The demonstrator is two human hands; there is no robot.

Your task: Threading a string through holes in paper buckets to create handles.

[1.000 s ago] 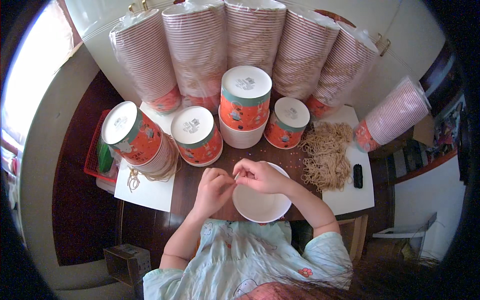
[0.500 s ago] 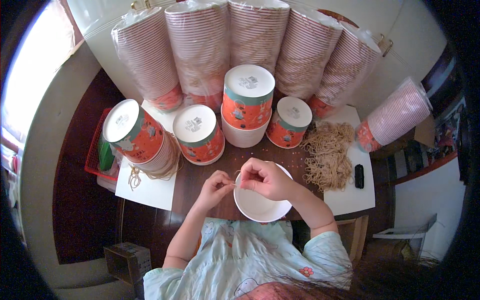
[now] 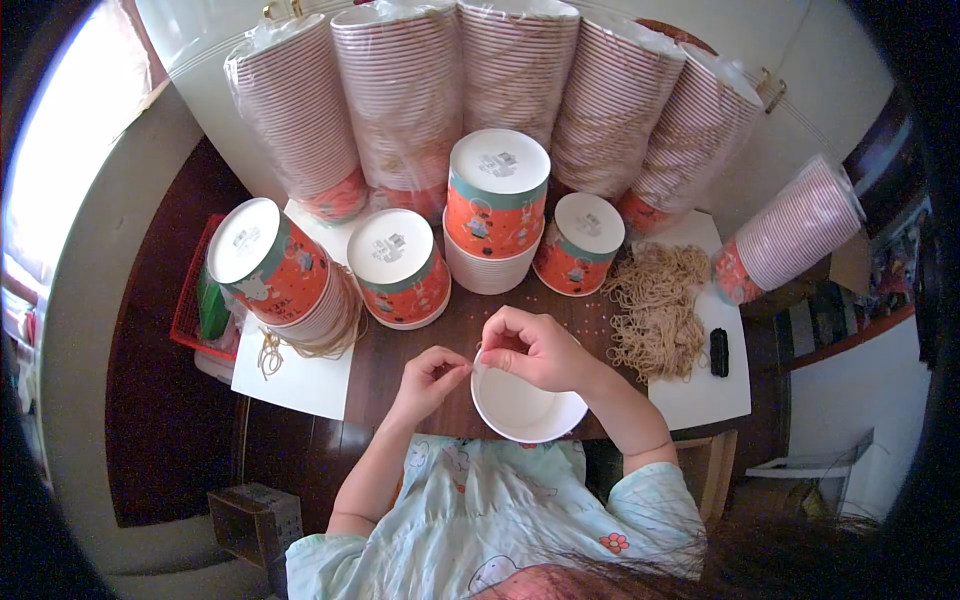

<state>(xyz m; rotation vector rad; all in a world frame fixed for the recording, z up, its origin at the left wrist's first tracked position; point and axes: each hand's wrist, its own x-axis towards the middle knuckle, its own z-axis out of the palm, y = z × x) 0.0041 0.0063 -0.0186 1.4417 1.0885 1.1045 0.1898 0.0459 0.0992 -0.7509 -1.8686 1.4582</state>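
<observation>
A white paper bucket (image 3: 528, 412), mouth up, stands at the table's near edge. Over its left rim is my right hand (image 3: 532, 348), thumb and fingers pinched together. My left hand (image 3: 430, 385) is just outside that rim, also in a pinch, its fingertips close to those of the right. Whatever the fingertips hold is too small to make out. To the right of the bucket lies a heap of thin tan cords (image 3: 655, 312). Upside-down orange and green paper buckets (image 3: 398, 286) stand behind my hands, the left stack (image 3: 290, 275) with tan cords round its base.
Tall plastic-wrapped stacks of paper buckets (image 3: 510, 75) line the back; another wrapped stack (image 3: 790, 232) leans at the right. A black object (image 3: 719, 352) lies beside the cords. White sheets (image 3: 300, 378) cover the table's sides. A red basket (image 3: 190, 300) stands at the left.
My right hand has risen slightly, and the bucket below it has shifted a little to the right. My left hand has barely moved; both hands stay pinched.
</observation>
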